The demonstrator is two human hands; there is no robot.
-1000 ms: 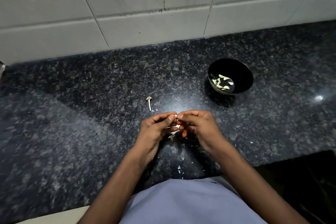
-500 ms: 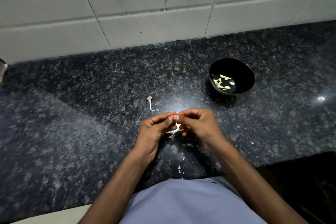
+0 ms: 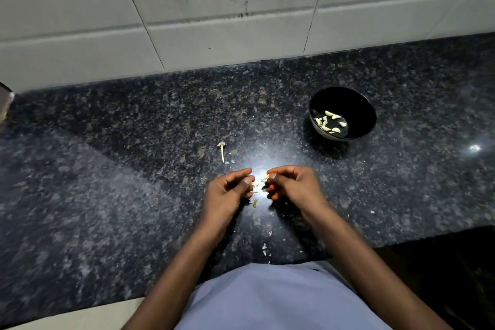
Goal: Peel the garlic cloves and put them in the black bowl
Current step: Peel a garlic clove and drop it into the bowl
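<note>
Garlic clove [image 3: 258, 185] mid-peel, pale against the glare, pinched between left hand [image 3: 227, 193] and right hand [image 3: 293, 186] just above the near counter [image 3: 134, 169]. Papery skin bits [image 3: 265, 246] scattered nearer. Black bowl [image 3: 359, 104] far right, peeled cloves [image 3: 328, 122] inside. Next, probably: strip remaining skin, then carry rightward to the bowl.

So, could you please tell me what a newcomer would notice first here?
Two bare hands, left hand and right hand, pick at a pale garlic clove over the dark speckled granite counter. To the right behind them stands a round black bowl holding peeled cloves.
</note>
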